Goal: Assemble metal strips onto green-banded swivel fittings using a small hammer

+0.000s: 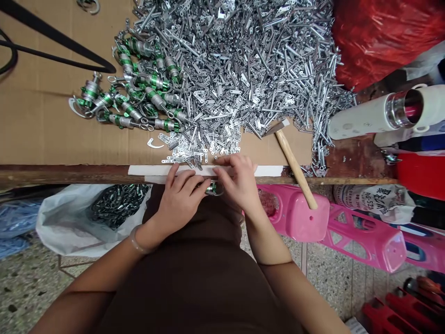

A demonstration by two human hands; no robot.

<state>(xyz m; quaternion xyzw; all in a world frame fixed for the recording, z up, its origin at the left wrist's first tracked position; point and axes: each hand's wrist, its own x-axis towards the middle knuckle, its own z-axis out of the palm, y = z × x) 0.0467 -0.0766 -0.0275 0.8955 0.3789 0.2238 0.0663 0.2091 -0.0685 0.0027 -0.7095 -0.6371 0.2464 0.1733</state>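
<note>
My left hand (181,197) and my right hand (238,181) meet at the near edge of the table, just below a white strip (153,170). Both pinch one small silver part with a green band (212,187) between their fingertips. A big heap of small flat silver metal links and pins (243,69) covers the cardboard-topped table (52,125) right above my hands. To its left lies a cluster of assembled silver-and-green pieces (139,97).
A wooden-handled hammer (295,167) lies over the table edge at right. A white flask (382,113) and a red bag (382,37) are at far right. Below the table sit a white bag of dark parts (114,204) and pink plastic stools (347,227).
</note>
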